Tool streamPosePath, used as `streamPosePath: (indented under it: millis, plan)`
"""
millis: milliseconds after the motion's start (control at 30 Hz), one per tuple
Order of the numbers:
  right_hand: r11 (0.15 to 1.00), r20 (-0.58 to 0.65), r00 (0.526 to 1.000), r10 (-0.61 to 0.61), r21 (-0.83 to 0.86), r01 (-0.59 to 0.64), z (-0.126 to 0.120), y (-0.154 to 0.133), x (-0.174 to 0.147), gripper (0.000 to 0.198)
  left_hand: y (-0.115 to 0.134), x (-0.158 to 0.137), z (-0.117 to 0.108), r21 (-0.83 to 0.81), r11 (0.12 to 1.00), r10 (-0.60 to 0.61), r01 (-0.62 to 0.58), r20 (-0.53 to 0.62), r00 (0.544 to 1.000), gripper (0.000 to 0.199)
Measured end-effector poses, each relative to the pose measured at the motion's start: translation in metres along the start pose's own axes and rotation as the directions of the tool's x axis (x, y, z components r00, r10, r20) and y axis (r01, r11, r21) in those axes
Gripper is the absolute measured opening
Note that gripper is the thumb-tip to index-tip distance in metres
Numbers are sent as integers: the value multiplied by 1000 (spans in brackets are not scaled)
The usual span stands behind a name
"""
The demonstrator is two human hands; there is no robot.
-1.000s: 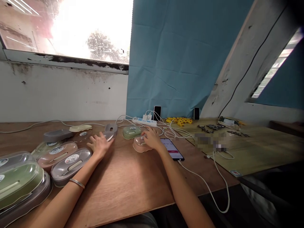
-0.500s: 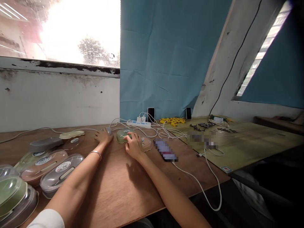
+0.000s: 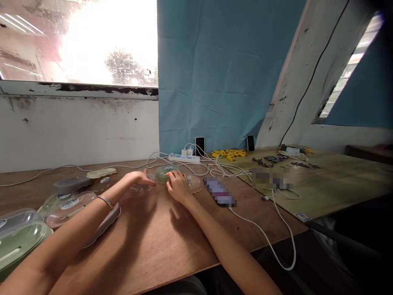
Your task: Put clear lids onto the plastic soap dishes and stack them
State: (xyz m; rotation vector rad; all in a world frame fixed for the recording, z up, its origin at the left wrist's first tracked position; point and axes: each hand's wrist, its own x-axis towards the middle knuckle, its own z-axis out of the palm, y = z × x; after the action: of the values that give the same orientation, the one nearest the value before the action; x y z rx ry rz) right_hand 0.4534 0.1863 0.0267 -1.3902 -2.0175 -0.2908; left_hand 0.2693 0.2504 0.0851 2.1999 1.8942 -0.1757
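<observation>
My left hand [image 3: 138, 178] is at a clear plastic lid [image 3: 141, 187], thumb and fingers around its edge; part of the lid is hidden behind the hand. My right hand [image 3: 178, 186] rests with curved, spread fingers against the near right side of a green oval box [image 3: 162, 175], which has a clear top and a round sticker. Behind that hand, a pinkish box [image 3: 194, 183] shows in part. Left of my left forearm stand several oval boxes with clear lids, among them a pink one [image 3: 82, 200] and a green one [image 3: 26, 239].
A pixelated phone [image 3: 219, 192] lies to the right, with a white cable [image 3: 254, 225] looping over the table edge. At the back are a power strip [image 3: 183, 158], two upright phones and yellow pieces [image 3: 229, 154]. A pale yellow insert [image 3: 101, 173] lies at left.
My left hand has turned and moved slightly right, and the clear lid now shows beneath it. My right hand stays at the green box. The view has shifted a little left.
</observation>
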Motion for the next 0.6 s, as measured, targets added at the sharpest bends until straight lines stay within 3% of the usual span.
streamPosePath:
  millis: [100,167,267,367,600]
  plan:
    - [1000,-3,1000,13,-1,-13,-2,-1,0,26,1,-5,-22,-25,999,35,-31,181,983,32]
    - [1000,-4,1000,17,1,-17,-2,-1,0,26,-1,-6,-31,-35,996,85,-80,209,974,32]
    - [1000,2,1000,10,9,-10,-3,-1,0,27,-11,-7,-32,-31,983,181,-179,147,972,36]
    - [1000,11,1000,-1,23,0,-3,0,0,28,-26,-8,-18,-24,968,252,-251,101,962,38]
    - [999,39,999,-6,35,5,-1,0,-1,29,-60,-10,7,-41,969,247,-244,65,967,37]
